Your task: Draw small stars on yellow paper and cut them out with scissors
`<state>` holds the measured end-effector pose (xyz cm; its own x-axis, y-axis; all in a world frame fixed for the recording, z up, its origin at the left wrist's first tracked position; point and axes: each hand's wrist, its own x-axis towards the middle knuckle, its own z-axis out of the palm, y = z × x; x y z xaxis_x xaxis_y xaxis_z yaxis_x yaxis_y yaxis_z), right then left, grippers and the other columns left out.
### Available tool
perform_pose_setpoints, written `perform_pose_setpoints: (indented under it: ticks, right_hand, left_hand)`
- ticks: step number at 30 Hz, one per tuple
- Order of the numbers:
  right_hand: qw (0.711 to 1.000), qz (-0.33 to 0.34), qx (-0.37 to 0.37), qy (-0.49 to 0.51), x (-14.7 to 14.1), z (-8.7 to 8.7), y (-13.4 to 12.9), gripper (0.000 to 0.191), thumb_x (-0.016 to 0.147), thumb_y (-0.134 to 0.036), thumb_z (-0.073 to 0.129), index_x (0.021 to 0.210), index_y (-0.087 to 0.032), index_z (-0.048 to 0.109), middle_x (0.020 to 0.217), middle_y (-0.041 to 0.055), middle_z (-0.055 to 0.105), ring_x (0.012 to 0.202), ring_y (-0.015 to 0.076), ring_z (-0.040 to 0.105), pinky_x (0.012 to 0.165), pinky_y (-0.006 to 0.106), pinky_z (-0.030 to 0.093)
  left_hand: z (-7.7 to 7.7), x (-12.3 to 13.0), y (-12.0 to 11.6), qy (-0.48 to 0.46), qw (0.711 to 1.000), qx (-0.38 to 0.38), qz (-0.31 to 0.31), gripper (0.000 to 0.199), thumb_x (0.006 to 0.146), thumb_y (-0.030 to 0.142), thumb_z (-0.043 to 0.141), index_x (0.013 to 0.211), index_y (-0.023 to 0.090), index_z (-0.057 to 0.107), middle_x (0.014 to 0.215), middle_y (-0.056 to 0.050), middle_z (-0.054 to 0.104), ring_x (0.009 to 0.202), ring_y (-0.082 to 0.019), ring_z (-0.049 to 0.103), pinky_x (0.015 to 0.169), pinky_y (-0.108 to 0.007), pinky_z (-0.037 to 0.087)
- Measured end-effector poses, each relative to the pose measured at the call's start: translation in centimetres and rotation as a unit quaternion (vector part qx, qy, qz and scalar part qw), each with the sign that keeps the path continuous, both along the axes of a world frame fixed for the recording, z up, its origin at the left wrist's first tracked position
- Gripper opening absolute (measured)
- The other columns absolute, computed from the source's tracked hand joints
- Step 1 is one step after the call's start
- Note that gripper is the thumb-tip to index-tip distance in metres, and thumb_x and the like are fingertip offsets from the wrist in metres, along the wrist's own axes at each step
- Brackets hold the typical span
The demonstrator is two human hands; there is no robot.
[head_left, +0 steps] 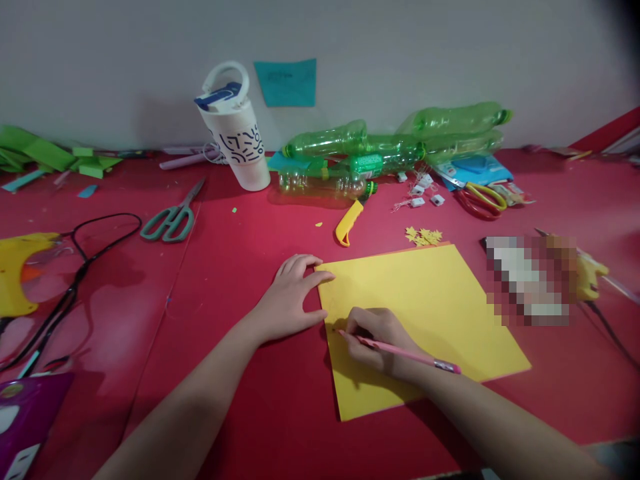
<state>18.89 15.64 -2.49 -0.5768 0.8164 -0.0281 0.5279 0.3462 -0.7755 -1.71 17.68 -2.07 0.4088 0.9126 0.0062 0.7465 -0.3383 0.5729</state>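
Observation:
A yellow sheet of paper [430, 300] lies at an angle on the red table [250, 427], with edges of other coloured sheets showing under it. My right hand [380, 340] grips a pink pencil [410, 353], its tip at the paper's left side. A pinkish eraser end points to the lower right. Against the paper's upper left edge rests my left hand [290, 300], fingers spread, the fingertips touching the sheet and nothing held. Small yellow paper stars [423, 236] are heaped just beyond the paper's far edge.
Behind the paper are a yellow cutter [349, 223], green plastic bottles [325, 141] and a white tumbler [237, 140]. Grey-handled scissors [173, 217] lie left; red-and-yellow scissors [483, 199] lie right. A yellow glue gun [590, 275] sits at right, and a yellow tool [20, 267] with black cord at left.

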Motion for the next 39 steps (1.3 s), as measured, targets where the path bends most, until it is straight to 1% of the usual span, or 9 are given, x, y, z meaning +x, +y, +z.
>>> perform_pose_setpoints:
  ticks: [4,6,10,14,17,19,23,30,39]
  right_hand:
    - [1.0,-0.005,-0.027,0.014,0.1,0.1,0.2,0.01,0.071,-0.013,0.052,0.063,-0.019,0.05,0.049,-0.0055,0.045,0.045,0.0071,0.038,0.045,0.019,0.03]
    - [0.995,-0.022,-0.089,0.05,0.4,0.1,0.5,0.01,0.074,-0.018,0.053,0.065,-0.019,0.049,0.051,-0.0051,0.048,0.045,0.0073,0.04,0.044,0.019,0.031]
    - [0.959,-0.088,-0.209,0.17,1.0,0.5,1.5,0.024,0.088,-0.033,0.041,0.069,-0.018,0.046,0.051,-0.0036,0.052,0.041,0.0078,0.044,0.041,0.018,0.033]
    - [0.951,-0.093,-0.254,0.148,1.3,1.5,1.6,0.017,0.087,-0.031,0.044,0.075,-0.019,0.046,0.052,-0.0051,0.05,0.042,0.0077,0.043,0.04,0.017,0.032]
    - [0.968,-0.034,-0.233,0.092,1.3,2.3,0.8,0.005,0.077,-0.021,0.054,0.077,-0.019,0.049,0.062,-0.0031,0.053,0.052,0.0084,0.046,0.047,0.018,0.034]
    - [0.978,-0.006,-0.202,0.048,1.1,2.5,0.2,0.006,0.071,-0.014,0.054,0.073,-0.018,0.051,0.064,-0.0024,0.054,0.055,0.0089,0.045,0.049,0.019,0.033]
    - [0.987,-0.026,-0.155,0.025,0.9,1.9,-0.7,0.009,0.068,-0.01,0.051,0.069,-0.018,0.05,0.059,-0.0037,0.051,0.051,0.0084,0.042,0.047,0.019,0.031]
    - [0.995,0.008,-0.088,0.039,1.5,1.1,-0.9,0.009,0.072,-0.011,0.052,0.066,-0.018,0.049,0.054,-0.0055,0.046,0.048,0.0071,0.039,0.047,0.019,0.029]
    - [0.996,0.029,-0.075,0.031,1.5,0.9,-0.8,0.008,0.072,-0.012,0.052,0.066,-0.017,0.051,0.053,-0.0057,0.047,0.047,0.0067,0.038,0.047,0.018,0.029]
  left_hand:
    - [0.0,0.0,0.0,-0.001,1.0,0.001,-0.002,0.05,0.069,0.037,0.064,0.117,0.029,0.052,0.127,-0.006,0.039,0.121,-0.028,0.032,0.104,-0.047,0.027]
    - [0.0,0.0,0.0,0.001,1.0,0.003,-0.003,0.05,0.07,0.038,0.064,0.117,0.029,0.052,0.127,-0.006,0.039,0.121,-0.028,0.032,0.104,-0.047,0.027]
    - [-0.1,-0.1,0.0,0.004,1.0,0.009,-0.008,0.05,0.07,0.039,0.064,0.118,0.029,0.052,0.127,-0.007,0.039,0.121,-0.029,0.032,0.103,-0.047,0.027]
    - [-0.2,-0.2,-0.1,0.007,1.0,0.015,-0.014,0.051,0.071,0.039,0.063,0.119,0.028,0.052,0.127,-0.007,0.039,0.12,-0.029,0.033,0.102,-0.048,0.029]
    - [-0.1,-0.1,-0.4,0.01,0.999,0.028,-0.021,0.048,0.072,0.037,0.062,0.118,0.028,0.054,0.129,-0.007,0.036,0.122,-0.029,0.031,0.104,-0.05,0.027]
    - [0.1,0.1,-0.7,0.01,0.998,0.051,-0.029,0.041,0.074,0.032,0.06,0.115,0.029,0.057,0.131,-0.006,0.035,0.125,-0.029,0.028,0.107,-0.052,0.02]
    - [0.3,0.7,-1.3,0.007,0.995,0.082,-0.051,0.032,0.076,0.022,0.055,0.107,0.028,0.061,0.133,-0.004,0.034,0.128,-0.028,0.026,0.11,-0.053,0.008]
    - [0.2,0.8,-1.0,-0.006,0.995,0.027,-0.095,0.047,0.068,0.042,0.066,0.111,0.025,0.055,0.128,-0.007,0.04,0.127,-0.029,0.029,0.111,-0.052,0.008]
    - [0.2,0.6,-1.0,-0.003,0.995,0.014,-0.097,0.048,0.067,0.044,0.066,0.111,0.026,0.054,0.13,-0.007,0.039,0.129,-0.028,0.027,0.112,-0.051,0.008]
